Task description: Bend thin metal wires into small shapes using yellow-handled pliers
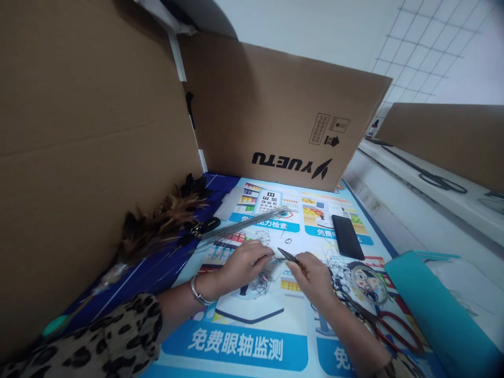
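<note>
My right hand [311, 278] is closed around a small pair of dark-jawed pliers [287, 254], whose tips point up and to the left. Just left of it, my left hand [248, 265] pinches a thin wire [279, 258] that runs toward the pliers. The wire is fine, and where it meets the jaws is hard to make out. Below my left hand lies a tangle of thin wire pieces [262, 284]. A small dark loop [288, 241] rests just beyond the pliers. Behind my left hand is a long bundle of straight silvery wires [252, 220].
Brown feathers [157, 223] and a black key fob [208, 226] lie left. On the right are a black phone [347, 237], a round clear dish [368, 283], red-handled scissors [400, 332] and a teal box [437, 304]. Cardboard panels [275, 110] stand behind and left.
</note>
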### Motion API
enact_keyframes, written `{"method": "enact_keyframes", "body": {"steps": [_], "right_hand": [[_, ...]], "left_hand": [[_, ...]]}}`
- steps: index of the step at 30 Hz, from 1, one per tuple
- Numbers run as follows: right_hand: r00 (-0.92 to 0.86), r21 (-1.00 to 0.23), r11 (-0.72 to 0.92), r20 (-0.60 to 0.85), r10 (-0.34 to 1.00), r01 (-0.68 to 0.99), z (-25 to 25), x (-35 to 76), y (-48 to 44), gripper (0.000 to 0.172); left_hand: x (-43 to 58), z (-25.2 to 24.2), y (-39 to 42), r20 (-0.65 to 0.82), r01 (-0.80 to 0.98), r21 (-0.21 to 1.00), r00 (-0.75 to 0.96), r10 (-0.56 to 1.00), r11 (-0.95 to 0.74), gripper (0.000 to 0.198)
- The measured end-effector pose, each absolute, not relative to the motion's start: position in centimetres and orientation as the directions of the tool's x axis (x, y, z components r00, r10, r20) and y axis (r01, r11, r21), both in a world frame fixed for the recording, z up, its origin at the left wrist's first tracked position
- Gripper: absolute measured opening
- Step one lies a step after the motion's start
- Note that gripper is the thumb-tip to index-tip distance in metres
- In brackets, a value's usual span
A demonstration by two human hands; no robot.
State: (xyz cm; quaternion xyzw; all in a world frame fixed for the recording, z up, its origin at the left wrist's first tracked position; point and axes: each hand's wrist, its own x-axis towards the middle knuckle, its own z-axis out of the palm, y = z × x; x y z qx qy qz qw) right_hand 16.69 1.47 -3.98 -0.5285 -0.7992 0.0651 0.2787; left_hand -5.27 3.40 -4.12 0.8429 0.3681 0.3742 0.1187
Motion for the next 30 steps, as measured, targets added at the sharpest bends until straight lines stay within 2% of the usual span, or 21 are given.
{"method": "enact_keyframes", "body": {"steps": [14,24,30], "right_hand": [[-0.274,-0.413,0.434,0.392,0.878,0.801,-3.9,16.6,1.6,0.031],[-0.272,-0.418,0.425,0.379,0.885,0.803,-4.0,16.6,1.5,0.031],[-0.272,-0.418,0.425,0.377,0.885,0.803,-4.0,16.6,1.5,0.031]], "left_hand": [[-5.1,-3.2,3.0,0.475,0.440,0.634,0.427,0.769,-0.636,0.018],[-5.0,-2.9,2.9,0.330,0.372,0.795,0.399,0.856,-0.480,0.016],[-4.9,-3.1,2.9,0.287,0.319,0.849,0.391,0.875,-0.421,0.017]]}}
